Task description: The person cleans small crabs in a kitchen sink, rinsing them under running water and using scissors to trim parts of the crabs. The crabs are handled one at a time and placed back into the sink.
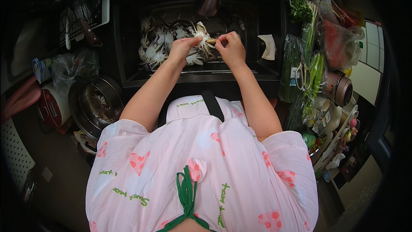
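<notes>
A crab (201,31) with a pale underside is gripped in my left hand (181,47), over the black sink (193,79). My right hand (232,49) pinches a small yellowish-brown piece (211,41) between thumb and fingers. That piece touches the crab's side; whether it is part of the crab or a separate tool, I cannot tell. Several more crabs (157,51) lie heaped in the left part of the sink, some with pale bellies up. My left forearm and hand hide some of the heap.
A dark faucet (210,0) overhangs the sink. On its right lies a ribbed off-white piece (268,47). Scissors (303,74) rest on bagged green vegetables (317,71) farther right. At left are a steel pot (79,103) and a wooden-handled knife (90,34).
</notes>
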`<control>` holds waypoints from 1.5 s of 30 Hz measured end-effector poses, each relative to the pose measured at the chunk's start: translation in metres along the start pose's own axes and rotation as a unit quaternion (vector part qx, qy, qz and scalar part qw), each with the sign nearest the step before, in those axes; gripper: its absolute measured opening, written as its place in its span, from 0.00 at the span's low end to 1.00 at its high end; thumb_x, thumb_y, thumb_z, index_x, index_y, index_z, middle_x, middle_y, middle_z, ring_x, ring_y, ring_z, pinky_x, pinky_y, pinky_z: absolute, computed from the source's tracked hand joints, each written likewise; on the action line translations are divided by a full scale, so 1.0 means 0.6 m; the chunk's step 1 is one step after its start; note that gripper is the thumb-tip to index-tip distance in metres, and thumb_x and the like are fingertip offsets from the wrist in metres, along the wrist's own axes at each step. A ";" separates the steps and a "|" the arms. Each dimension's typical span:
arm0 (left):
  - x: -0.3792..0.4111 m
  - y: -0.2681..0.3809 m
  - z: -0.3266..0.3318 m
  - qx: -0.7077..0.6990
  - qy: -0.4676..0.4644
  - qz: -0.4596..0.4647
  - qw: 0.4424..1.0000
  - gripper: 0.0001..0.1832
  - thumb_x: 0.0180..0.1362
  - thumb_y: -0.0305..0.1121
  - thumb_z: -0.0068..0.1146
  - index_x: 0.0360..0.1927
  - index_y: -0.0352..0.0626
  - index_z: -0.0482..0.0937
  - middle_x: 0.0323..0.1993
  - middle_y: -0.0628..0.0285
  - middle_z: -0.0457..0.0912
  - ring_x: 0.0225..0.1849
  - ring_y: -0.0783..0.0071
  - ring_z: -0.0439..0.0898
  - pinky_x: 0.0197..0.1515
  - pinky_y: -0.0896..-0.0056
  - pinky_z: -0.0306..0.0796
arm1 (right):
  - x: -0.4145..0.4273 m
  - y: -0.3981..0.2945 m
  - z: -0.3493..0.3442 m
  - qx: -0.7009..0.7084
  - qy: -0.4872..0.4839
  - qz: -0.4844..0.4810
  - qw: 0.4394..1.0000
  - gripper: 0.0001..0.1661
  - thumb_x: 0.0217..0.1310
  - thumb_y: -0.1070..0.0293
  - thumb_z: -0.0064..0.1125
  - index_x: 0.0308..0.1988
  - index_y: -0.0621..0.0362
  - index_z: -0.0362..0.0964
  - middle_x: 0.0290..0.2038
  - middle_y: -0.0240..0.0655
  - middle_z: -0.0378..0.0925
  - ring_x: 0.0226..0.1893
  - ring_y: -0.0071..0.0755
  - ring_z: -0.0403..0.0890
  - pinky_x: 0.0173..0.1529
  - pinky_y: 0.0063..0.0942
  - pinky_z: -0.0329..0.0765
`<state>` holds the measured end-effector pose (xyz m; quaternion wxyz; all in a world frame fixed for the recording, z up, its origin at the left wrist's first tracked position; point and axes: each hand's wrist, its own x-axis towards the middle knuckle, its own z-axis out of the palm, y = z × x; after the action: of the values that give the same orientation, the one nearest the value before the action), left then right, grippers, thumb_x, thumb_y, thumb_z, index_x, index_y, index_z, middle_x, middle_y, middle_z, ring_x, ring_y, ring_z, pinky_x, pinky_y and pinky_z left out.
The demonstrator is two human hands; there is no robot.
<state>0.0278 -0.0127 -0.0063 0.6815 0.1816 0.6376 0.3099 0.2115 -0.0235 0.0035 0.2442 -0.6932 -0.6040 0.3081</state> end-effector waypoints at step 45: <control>0.021 -0.014 -0.008 -0.048 -0.003 -0.030 0.998 0.15 0.49 0.41 0.71 0.33 0.42 0.84 0.34 0.65 0.83 0.39 0.77 0.70 0.47 0.72 0.63 | 0.021 -0.006 -0.029 0.086 -0.100 -0.080 0.988 0.10 0.56 0.66 0.64 0.40 0.53 0.79 0.31 0.38 0.82 0.29 0.42 0.82 0.35 0.33 0.78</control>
<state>0.0247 -0.0114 -0.0218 0.7004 0.1303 0.6249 0.3195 0.2224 -0.0099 0.0165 0.2650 -0.5848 -0.6501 0.4064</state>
